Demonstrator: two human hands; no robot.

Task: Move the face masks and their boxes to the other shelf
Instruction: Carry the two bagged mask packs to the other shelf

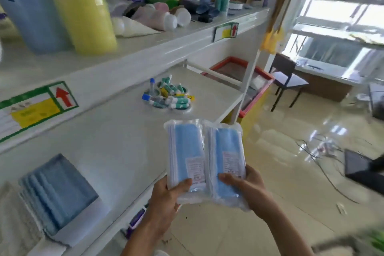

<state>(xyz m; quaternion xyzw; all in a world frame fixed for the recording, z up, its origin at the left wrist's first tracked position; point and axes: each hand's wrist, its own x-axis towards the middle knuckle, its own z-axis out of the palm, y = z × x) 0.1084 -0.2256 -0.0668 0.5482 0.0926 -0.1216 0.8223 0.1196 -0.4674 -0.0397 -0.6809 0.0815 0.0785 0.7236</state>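
Head cam shows the person standing at a white shelving unit with two packs of blue face masks held out side by side, in the air just off the front edge of the middle shelf [116, 131]. The left hand [166, 199] grips the bottom of the left mask pack [186, 156], thumb curled over the front. The right hand [247, 187] does the same with the right mask pack [227, 158], thumb pressed on the plastic. The two packs touch along their inner edges.

My guess is this is the carry step, packs already picked up and on their way to wherever they're going. Which shelf is "the other" one, I honestly can't tell. If I were doing it, I'd keep the packs flat and level, since slick plastic wrap likes to slide, and holding only the bottom edge lets the tops flop. Set them down well clear of the pile of small tubes [168, 97] so nothing rolls off.

Counts: two sealed mask packs in hand, two hands busy. One more stack of blue folded stuff [60, 191] sits at the left on that same shelf, maybe masks too, too blurry to be sure. No mask boxes that I can make out. Two big rolls up top, one blue roll [31, 6] and one yellow roll [83, 6]. Two arrow labels [37, 110] on the shelf edges.
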